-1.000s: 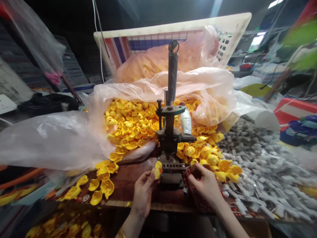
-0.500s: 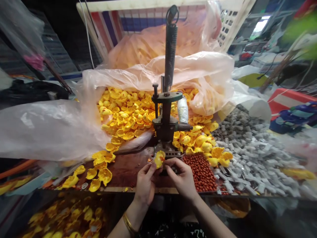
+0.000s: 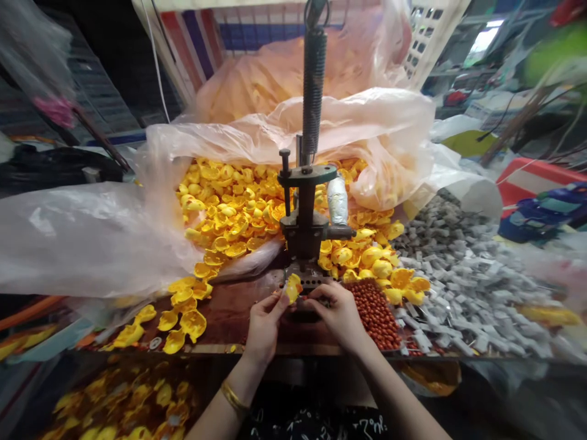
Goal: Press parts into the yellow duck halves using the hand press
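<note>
My left hand (image 3: 266, 327) pinches a small yellow plastic shell (image 3: 293, 289) between thumb and fingers, just in front of the hand press (image 3: 302, 235). To its right, my right hand (image 3: 337, 311) has thumb and fingertips closed together near the press base. Whatever those fingertips hold is too small to make out. Beside my right hand lies a tray of dark red beads (image 3: 376, 315), partly covered by the hand. The press has a spring on top and a wrapped handle (image 3: 337, 201) on its right.
Behind the press, yellow shells (image 3: 229, 208) spill from a clear plastic bag (image 3: 183, 146). Grey parts (image 3: 458, 275) are heaped on the right. Loose shells (image 3: 192, 324) lie at the left, near the table's front edge (image 3: 220, 349). More shells (image 3: 123, 397) sit below the table.
My right hand has drawn slightly away from the shell, leaving a gap. The left hand still holds the shell, now turned a little and shifted left.
</note>
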